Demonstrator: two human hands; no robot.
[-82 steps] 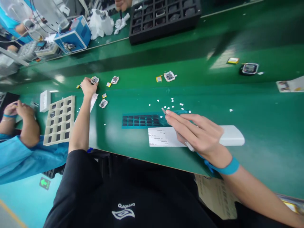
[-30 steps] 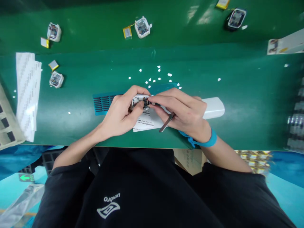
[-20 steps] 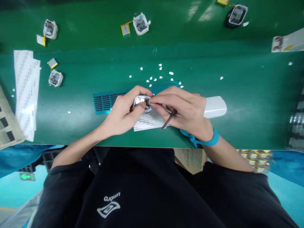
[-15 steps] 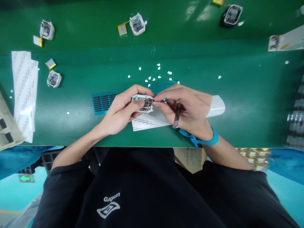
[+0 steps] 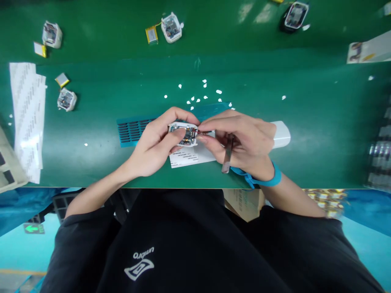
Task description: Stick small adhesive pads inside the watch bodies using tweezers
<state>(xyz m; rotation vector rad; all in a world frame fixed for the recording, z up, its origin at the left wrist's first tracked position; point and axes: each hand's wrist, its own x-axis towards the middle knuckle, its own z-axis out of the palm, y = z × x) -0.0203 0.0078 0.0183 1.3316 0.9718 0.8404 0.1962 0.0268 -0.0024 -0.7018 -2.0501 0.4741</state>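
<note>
My left hand (image 5: 155,142) is closed around a small white device housing (image 5: 183,133) with its circuit board exposed, the thumb lying across the board. At the right edge of the housing, the thumb and forefinger of my right hand (image 5: 241,134) pinch at thin red wires (image 5: 203,132). A flat metal tool that looks like tweezers (image 5: 228,154) is tucked in the same hand, its blunt end sticking out below the palm. Beneath the hands lies a white printed sheet (image 5: 186,158), partly covered.
Several open housings with batteries, such as one white housing (image 5: 171,28), lie on the green table (image 5: 122,85). Small white stickers (image 5: 205,97) are scattered ahead of the hands. A slotted blue tray (image 5: 134,132), a smooth white object (image 5: 281,134) and long white sheets (image 5: 26,122) lie around.
My right fingers have drawn slightly away from the housing, and more of the red wires shows. The tool in that hand has swung more upright. The view has shifted a little.
</note>
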